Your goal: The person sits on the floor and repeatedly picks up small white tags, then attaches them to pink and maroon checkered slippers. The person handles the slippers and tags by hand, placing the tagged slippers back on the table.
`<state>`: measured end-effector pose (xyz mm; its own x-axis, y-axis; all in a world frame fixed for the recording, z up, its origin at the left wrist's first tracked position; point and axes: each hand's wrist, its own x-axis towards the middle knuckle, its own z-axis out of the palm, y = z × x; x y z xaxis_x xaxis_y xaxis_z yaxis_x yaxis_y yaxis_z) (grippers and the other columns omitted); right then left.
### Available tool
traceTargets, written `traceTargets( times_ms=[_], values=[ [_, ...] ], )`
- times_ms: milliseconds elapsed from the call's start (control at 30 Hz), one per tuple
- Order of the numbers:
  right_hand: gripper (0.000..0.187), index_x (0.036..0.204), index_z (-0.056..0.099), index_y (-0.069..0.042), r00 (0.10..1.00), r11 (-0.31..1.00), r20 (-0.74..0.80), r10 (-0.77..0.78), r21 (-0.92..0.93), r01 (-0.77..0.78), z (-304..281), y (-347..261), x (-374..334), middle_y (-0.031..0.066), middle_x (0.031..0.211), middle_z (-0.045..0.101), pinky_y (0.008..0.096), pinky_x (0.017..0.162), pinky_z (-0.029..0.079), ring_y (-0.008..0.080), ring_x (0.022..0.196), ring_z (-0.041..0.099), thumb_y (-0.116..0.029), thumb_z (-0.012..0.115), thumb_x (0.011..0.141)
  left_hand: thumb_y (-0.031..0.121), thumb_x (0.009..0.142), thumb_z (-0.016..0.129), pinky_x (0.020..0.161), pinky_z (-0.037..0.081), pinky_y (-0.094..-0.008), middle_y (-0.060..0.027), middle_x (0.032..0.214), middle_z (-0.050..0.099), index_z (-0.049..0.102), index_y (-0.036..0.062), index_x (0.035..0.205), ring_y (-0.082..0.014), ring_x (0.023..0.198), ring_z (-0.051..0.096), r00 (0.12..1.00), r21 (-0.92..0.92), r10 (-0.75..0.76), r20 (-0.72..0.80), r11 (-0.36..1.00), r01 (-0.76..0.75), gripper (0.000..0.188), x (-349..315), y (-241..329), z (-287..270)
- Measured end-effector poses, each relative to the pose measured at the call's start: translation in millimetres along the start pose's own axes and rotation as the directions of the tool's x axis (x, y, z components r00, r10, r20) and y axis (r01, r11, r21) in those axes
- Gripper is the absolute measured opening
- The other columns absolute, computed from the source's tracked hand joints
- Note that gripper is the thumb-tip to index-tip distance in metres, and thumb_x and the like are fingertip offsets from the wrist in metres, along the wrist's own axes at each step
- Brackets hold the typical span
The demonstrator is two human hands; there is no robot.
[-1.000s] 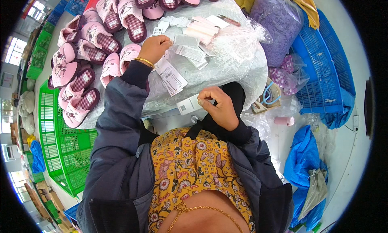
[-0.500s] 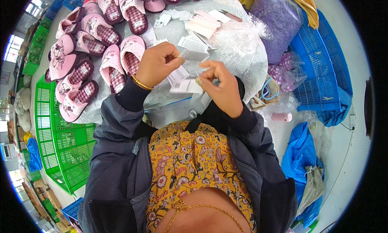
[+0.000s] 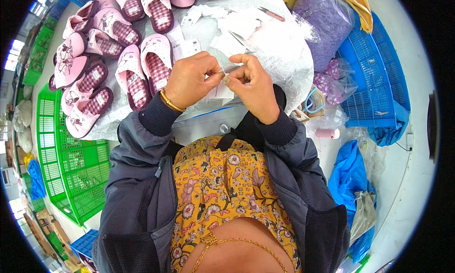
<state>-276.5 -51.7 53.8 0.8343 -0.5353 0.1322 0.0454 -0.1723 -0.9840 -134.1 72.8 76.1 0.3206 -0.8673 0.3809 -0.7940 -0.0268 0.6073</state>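
Over the near part of the table my hands meet fingertip to fingertip. My left hand is closed in a pinch, and a thin white sliver shows at its tips. Right beside it, my right hand pinches a white paper tag, which hangs below the fingers and is partly hidden by them. What the left fingertips grip is too small to make out. Nearest to my left hand stands a pair of pink slippers with dark checked insoles.
More pink slippers crowd the table's left side. Loose white tags, tweezers and clear plastic wrap lie beyond my hands. A green crate stands left; a blue basket and a bag of purple material stand right.
My hands have come together, the left moving right and slightly down, until their fingertips meet. The white tag, earlier spread below the right fingers, now hangs mostly behind both hands.
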Motion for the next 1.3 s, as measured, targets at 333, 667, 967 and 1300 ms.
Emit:
traceTargets(
  times_ms=[333,667,967,1300],
  values=[
    [0.025,0.104,0.058,0.001,0.998,0.996,0.032,0.049,0.079,-0.051,-3,7,-4,0.0036,0.078,0.065,0.0227,0.061,0.047,0.0062,0.067,0.057,-0.004,0.071,0.083,0.008,0.085,0.069,0.059,0.044,-0.0275,-0.0036,0.079,0.058,0.067,0.0027,0.091,-0.0114,0.068,0.056,0.980,-0.178,-0.086,0.177,0.977,0.118,0.008,-10,7,-7],
    [0.033,0.107,0.063,0.000,0.970,0.988,0.221,0.105,-0.132,-0.077,-16,7,-31,0.0068,0.079,0.067,0.0272,0.059,0.048,0.0094,0.062,0.057,-0.016,0.077,0.082,0.011,0.091,0.063,0.067,0.044,-0.0275,-0.0041,0.082,0.058,0.064,0.0007,0.095,-0.0114,0.074,0.052,0.964,-0.259,-0.167,0.208,0.941,0.219,0.011,-24,4,0],
    [0.020,0.102,0.063,0.001,0.982,0.981,0.145,0.121,0.136,-0.141,-15,17,-30,0.0009,0.084,0.065,0.0223,0.065,0.047,0.0029,0.072,0.054,-0.011,0.072,0.089,0.012,0.090,0.066,0.068,0.045,-0.0272,-0.0042,0.081,0.057,0.065,0.0023,0.099,-0.0119,0.074,0.053,0.979,-0.293,-0.084,0.188,0.946,0.137,0.013,-9,12,8],
    [0.010,0.093,0.071,-0.006,0.986,0.995,0.160,-0.040,-0.080,0.054,-27,17,-29,0.0043,0.093,0.063,0.0261,0.070,0.048,0.0130,0.079,0.059,-0.006,0.074,0.084,0.030,0.081,0.069,0.090,0.050,-0.0419,-0.0202,0.109,0.068,0.067,0.0018,0.112,-0.0359,0.103,0.065,0.914,0.572,-0.405,-0.018,0.746,0.342,0.041,118,-191,-26]
  ],
)
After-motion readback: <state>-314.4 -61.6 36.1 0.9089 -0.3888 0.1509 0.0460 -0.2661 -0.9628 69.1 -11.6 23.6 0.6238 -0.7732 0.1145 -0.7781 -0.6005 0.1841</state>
